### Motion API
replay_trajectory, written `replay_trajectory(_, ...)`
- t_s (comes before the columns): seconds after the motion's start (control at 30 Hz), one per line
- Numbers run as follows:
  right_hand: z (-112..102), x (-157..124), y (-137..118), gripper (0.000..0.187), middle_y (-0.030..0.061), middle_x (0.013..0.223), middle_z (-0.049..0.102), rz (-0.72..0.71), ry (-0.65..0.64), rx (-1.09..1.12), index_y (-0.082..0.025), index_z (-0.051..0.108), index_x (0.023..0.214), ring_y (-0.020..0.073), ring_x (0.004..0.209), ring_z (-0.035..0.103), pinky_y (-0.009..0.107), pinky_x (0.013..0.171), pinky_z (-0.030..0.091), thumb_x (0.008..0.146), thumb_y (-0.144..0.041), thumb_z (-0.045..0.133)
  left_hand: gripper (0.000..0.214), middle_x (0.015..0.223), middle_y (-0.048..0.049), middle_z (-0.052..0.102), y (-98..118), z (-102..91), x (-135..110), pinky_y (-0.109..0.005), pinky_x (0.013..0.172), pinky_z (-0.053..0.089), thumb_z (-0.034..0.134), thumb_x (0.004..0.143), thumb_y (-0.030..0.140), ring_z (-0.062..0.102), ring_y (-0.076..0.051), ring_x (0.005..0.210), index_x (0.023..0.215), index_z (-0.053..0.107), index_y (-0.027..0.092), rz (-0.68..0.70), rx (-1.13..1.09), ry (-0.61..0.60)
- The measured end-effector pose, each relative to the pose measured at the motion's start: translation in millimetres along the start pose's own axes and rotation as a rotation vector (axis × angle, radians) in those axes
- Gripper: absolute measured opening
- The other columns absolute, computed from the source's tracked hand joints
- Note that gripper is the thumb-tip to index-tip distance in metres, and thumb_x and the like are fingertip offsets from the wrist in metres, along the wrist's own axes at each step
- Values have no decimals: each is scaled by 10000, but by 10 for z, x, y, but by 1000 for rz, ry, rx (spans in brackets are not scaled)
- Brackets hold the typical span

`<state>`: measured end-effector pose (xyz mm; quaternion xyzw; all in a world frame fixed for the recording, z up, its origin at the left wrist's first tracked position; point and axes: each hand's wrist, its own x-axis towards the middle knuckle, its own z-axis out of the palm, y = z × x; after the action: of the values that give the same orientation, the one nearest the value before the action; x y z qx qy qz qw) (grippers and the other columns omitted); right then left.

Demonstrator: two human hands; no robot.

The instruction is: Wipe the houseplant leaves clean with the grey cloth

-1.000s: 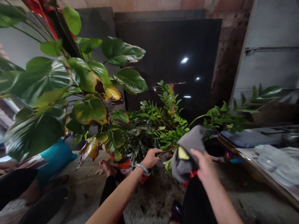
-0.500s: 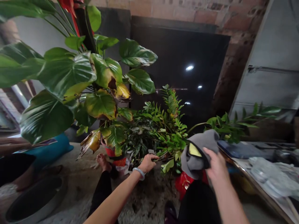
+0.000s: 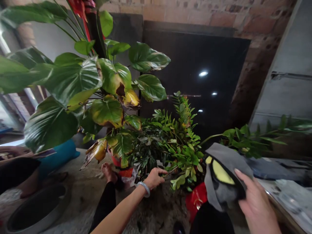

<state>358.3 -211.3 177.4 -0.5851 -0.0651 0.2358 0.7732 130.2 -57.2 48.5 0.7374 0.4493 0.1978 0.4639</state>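
A grey cloth [image 3: 227, 162] with black and yellow patches hangs bunched from my right hand [image 3: 255, 195], its fingers closed on the near side. It is to the right of the leafy green potted plant [image 3: 187, 152]. My left hand [image 3: 154, 178], with a pale bangle at the wrist, reaches to the low front of that plant. Its thumb and forefinger pinch a thin stem [image 3: 172, 170]. The red pot or wrapping [image 3: 196, 198] below the plant is partly hidden behind my knee and the cloth.
A tall plant with broad, partly yellowed leaves [image 3: 109, 110] fills the left. A grey basin [image 3: 36, 208] stands on the floor near another person's bare foot [image 3: 109, 172]. At the right is a table with plastic bags [image 3: 292, 198]. A dark panel [image 3: 190, 58] leans on the brick wall.
My right hand has drawn the cloth to the right and nearer to me, away from the plant, and the cloth has spread out. My left hand stays at the stem.
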Motion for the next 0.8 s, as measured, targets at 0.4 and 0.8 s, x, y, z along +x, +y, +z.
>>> replay_trajectory(0.4, -163, -596, 575, 495, 84, 848, 766, 272, -388, -331, -190, 738, 873, 362, 923, 689, 420, 801, 546, 407, -322, 838, 435, 986, -54, 731, -43, -11, 0, -260, 822, 490, 600, 633, 87, 640, -198, 886, 1042, 746, 112, 62, -33, -42)
replay_trajectory(0.8, 249, -621, 833, 352, 50, 732, 757, 189, -506, -359, -181, 722, 754, 311, 793, 694, 384, 751, 534, 418, -285, 738, 415, 993, -41, 737, 23, -9, -46, -276, 856, 489, 572, 636, 60, 642, -201, 923, 1002, 755, 130, 78, -23, -26)
